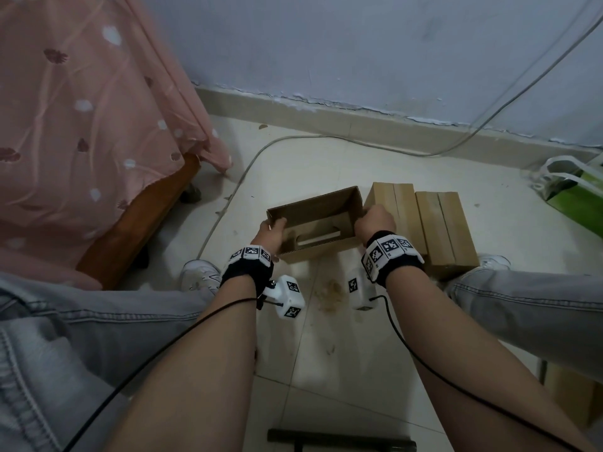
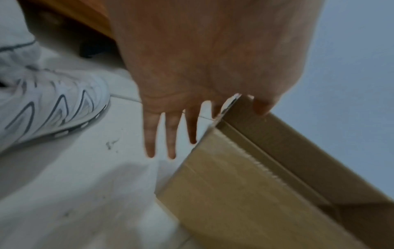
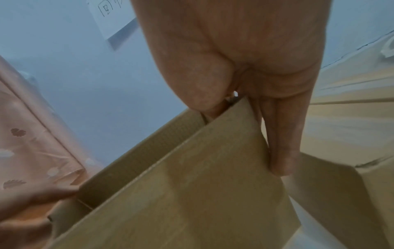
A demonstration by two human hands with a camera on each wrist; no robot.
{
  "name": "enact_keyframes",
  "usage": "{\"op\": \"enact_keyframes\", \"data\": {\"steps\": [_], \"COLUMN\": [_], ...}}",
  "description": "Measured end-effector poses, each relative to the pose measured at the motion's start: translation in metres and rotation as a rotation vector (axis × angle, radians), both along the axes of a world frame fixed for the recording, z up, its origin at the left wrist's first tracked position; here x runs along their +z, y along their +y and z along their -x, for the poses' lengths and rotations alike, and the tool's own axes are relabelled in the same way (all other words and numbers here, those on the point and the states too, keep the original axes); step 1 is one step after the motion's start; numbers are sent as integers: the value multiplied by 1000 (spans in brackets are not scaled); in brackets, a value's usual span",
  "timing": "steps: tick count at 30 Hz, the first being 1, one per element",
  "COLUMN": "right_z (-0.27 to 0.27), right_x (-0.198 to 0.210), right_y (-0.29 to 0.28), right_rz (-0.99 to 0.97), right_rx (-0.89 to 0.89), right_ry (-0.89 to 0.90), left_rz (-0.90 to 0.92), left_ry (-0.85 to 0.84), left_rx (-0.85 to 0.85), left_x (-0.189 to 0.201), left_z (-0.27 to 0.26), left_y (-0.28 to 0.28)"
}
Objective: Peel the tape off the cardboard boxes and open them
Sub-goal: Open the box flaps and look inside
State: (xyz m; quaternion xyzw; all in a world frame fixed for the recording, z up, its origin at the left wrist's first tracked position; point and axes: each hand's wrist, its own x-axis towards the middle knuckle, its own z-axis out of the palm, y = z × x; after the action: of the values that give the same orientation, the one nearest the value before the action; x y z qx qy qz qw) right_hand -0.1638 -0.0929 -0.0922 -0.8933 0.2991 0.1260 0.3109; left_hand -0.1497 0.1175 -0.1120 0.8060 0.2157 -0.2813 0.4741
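Green bag point(image 1: 577, 194) cut off at right edge, left wrist view blurred (shoe point(image 2: 51, 107) smeared), box point(image 1: 313, 223) contents unclear

A home bedroom, where I sit: a wooden bed frame point(image 1: 140, 220) draped in pink flowered fabric point(image 1: 81, 119), a tiled floor point(image 1: 326, 353), a scuffed painted wall point(image 1: 359, 44), and a loose cable point(image 1: 424, 151) along the skirting.

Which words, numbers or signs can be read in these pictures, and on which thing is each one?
Paper sheet on the wall: handwritten marks, cut off, not readable.
Wristbands: black-and-white square code patterns, no words.
Cardboard boxes and green bag: no text visible.
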Motion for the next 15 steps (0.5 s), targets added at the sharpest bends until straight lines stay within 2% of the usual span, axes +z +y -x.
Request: {"op": "enact_keyframes", "data": {"steps": [4,7,10,12,15], "right_z": [1,-3,-8,-11,-9], "right_x": [0,2,10,13,14], "right_y": [-3,2,5,4,2], "right_rz": [14,11,27,-30,-346], "right_rx": [-19,-24,-30,-37,-56], "right_ry": [-68,-148,-229,-256,-277], "left_rz": [-195,-274,-276,-288,-248], "left_ry": [-330,-451,-409,-376,-289], "left_rx": [-164,-244,-359,-334,-173], "left_x": [0,11,16,15,3], "left_z": [-2,-7,-15,-15,-12], "left_y": [5,0,-3,1,14]}}
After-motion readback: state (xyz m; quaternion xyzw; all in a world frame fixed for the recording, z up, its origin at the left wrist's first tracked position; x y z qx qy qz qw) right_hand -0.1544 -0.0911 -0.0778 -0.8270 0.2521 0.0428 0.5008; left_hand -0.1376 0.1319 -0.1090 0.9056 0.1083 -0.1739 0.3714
